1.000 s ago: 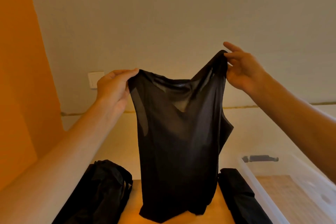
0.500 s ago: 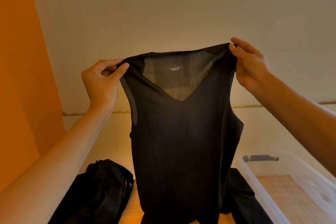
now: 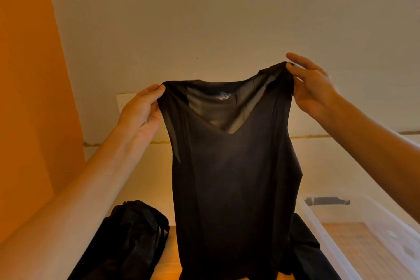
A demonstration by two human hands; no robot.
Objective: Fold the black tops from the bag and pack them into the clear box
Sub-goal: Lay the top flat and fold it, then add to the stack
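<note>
Black sleeveless V-neck top point(image 3: 231, 166) hung upright | our left hand point(image 3: 142, 110) pinched one shoulder | our right hand point(image 3: 312, 88) pinched the other

Counts — 2 hands up: left hand point(image 3: 142, 111) and right hand point(image 3: 312, 90). 1 black top point(image 3: 231, 177) held up between them. 1 black bag point(image 3: 134, 234) bottom left. 1 more dark folded cloth point(image 3: 306, 254) behind the top, right side. 1 clear box point(image 3: 336, 238) — far right.
</note>
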